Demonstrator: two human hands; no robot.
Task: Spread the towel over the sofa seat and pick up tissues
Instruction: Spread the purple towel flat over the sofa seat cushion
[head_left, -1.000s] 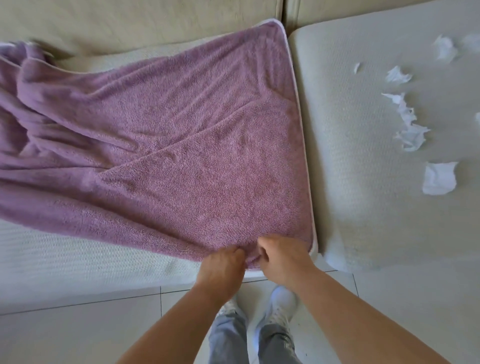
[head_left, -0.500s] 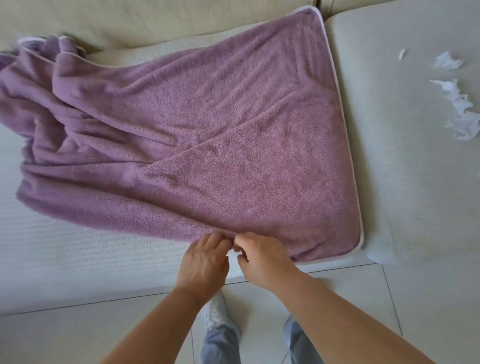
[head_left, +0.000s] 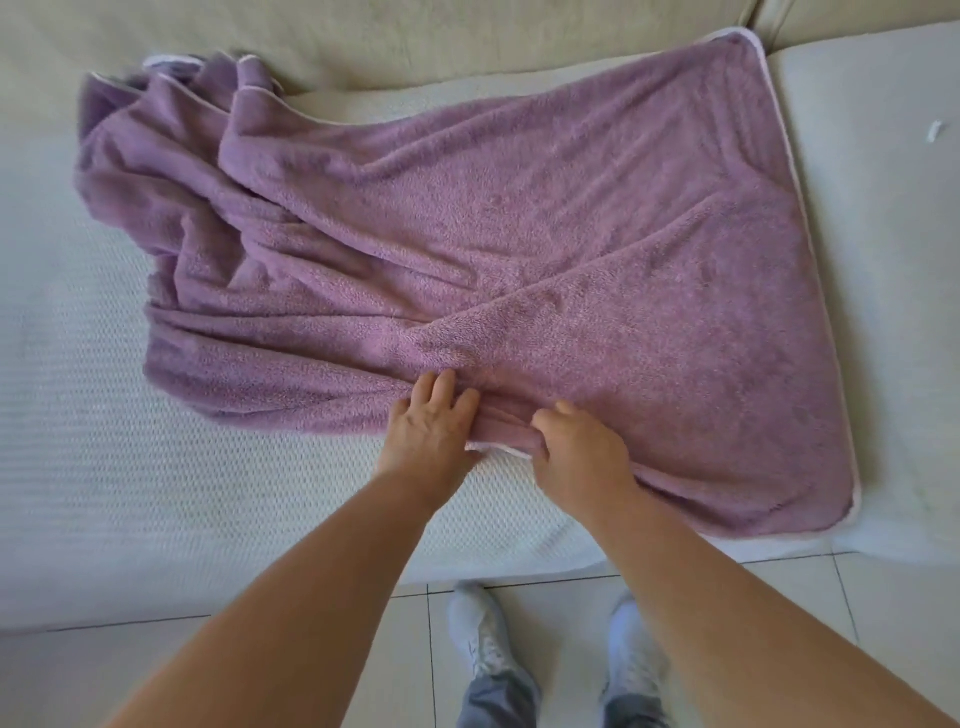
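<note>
Cream sofa seat (head_left: 130, 467) carries my purple towel (head_left: 597, 249), flat rightward, bunched leftward; left hand (head_left: 431, 431) spread flat, right hand (head_left: 582, 447) pinching its near edge.

A purple, fluffy towel (head_left: 519, 249) with a pale trimmed edge lies on the cream sofa seat (head_left: 104, 457). Its right half is spread fairly flat, the right edge running along the seam between two cushions. Its left half is bunched in deep folds toward the backrest. The near edge is creased and gathered. One small white scrap, probably a tissue (head_left: 934, 131), lies on the right cushion, well apart from the towel.
</note>
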